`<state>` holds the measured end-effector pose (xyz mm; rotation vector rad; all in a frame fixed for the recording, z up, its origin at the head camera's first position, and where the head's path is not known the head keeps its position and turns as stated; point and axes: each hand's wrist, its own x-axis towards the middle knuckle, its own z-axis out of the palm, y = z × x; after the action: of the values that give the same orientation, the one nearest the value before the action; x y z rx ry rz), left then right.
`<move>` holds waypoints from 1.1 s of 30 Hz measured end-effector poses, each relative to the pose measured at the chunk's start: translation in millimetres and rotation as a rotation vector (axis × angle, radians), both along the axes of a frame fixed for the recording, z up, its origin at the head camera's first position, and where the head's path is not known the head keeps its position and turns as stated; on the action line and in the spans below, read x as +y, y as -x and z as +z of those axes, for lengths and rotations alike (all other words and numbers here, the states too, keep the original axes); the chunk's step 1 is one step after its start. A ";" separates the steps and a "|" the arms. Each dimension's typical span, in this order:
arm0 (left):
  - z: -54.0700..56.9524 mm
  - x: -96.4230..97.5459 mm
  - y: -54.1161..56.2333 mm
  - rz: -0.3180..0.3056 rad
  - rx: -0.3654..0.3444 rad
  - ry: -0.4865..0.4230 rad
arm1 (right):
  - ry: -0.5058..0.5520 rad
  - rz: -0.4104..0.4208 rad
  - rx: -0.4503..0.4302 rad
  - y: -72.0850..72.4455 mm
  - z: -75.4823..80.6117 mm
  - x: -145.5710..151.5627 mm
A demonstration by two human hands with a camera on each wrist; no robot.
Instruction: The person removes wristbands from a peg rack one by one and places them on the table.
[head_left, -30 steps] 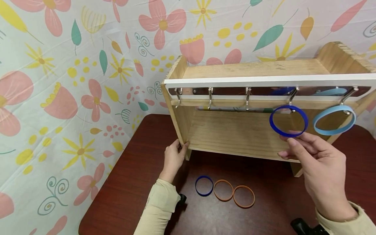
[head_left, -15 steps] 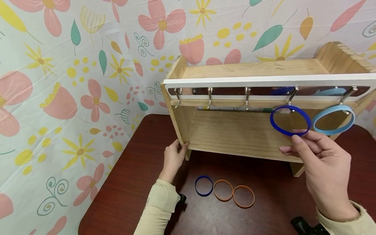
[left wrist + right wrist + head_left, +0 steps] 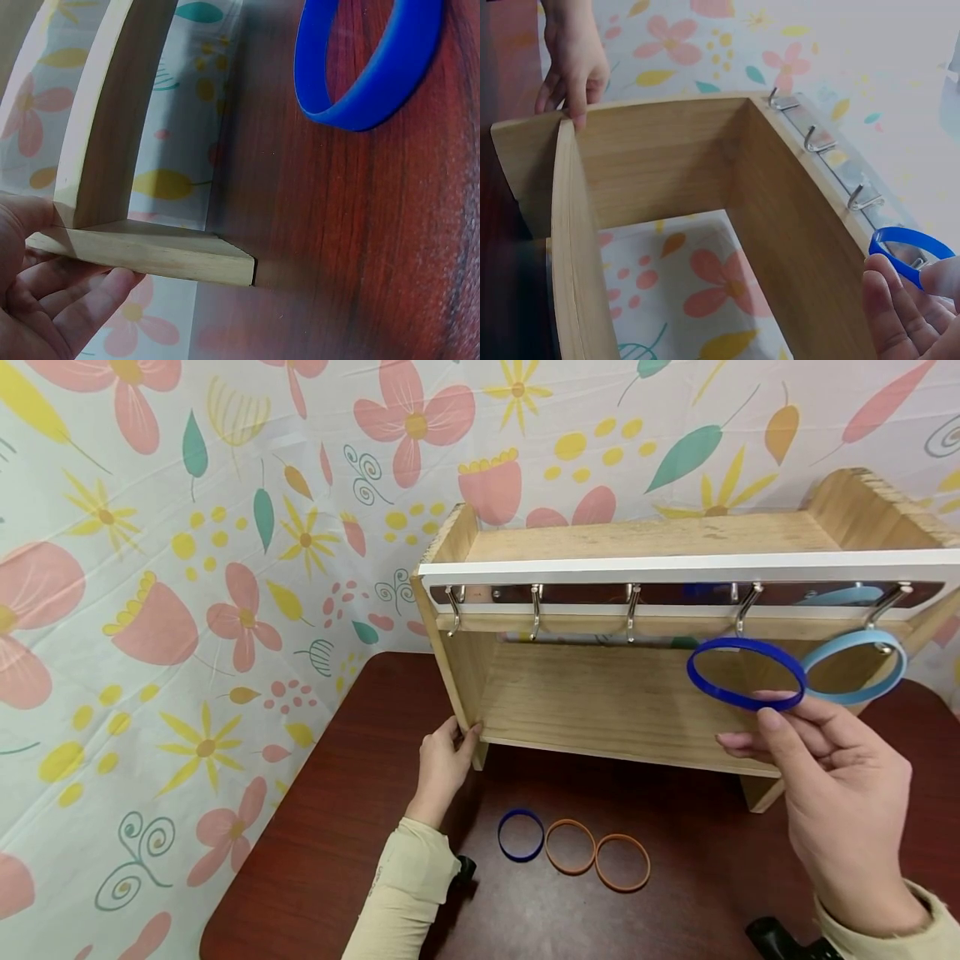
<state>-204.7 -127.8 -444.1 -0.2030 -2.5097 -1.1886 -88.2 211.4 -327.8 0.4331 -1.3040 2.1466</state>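
My right hand point(image 3: 847, 793) pinches a blue silicone wristband point(image 3: 750, 645) between thumb and fingers, at its lower right edge. The band lies tilted just below the tip of the fourth hook point(image 3: 747, 608); whether the hook passes through it I cannot tell. From the last hook on the right hangs a light blue wristband point(image 3: 855, 698), partly behind the held one. At the lower left corner of a wooden shelf point(image 3: 615, 693), my left hand point(image 3: 442, 772) grips the side panel point(image 3: 172, 255), thumb on one side and fingers on the other.
Bare hooks point(image 3: 536, 610) line the left part of the metal strip. On the dark red table point(image 3: 337, 827), in front of the shelf, lie another blue wristband point(image 3: 500, 837) and two orange wristbands point(image 3: 572, 872). A flower-patterned cloth point(image 3: 225, 677) hangs behind.
My right hand has shifted slightly right and down. The blue wristband has tipped flatter, and its upper edge now sits lower against the hook. My left hand has stayed put.
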 end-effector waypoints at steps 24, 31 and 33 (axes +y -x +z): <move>-1.6 -0.1 -0.1 0.007 -0.014 0.005 | -0.333 -0.178 -0.299 -17.0 -8.0 4.2; -1.9 0.1 0.3 0.010 -0.004 0.009 | -0.295 -0.127 -0.264 -18.3 -17.3 9.8; -1.7 0.2 0.6 0.008 -0.003 0.007 | -0.292 -0.122 -0.262 -18.9 -20.0 11.3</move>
<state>-205.4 -127.6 -445.8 -0.1932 -2.5155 -1.1787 -69.3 222.7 -347.7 0.1829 -1.7543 1.9660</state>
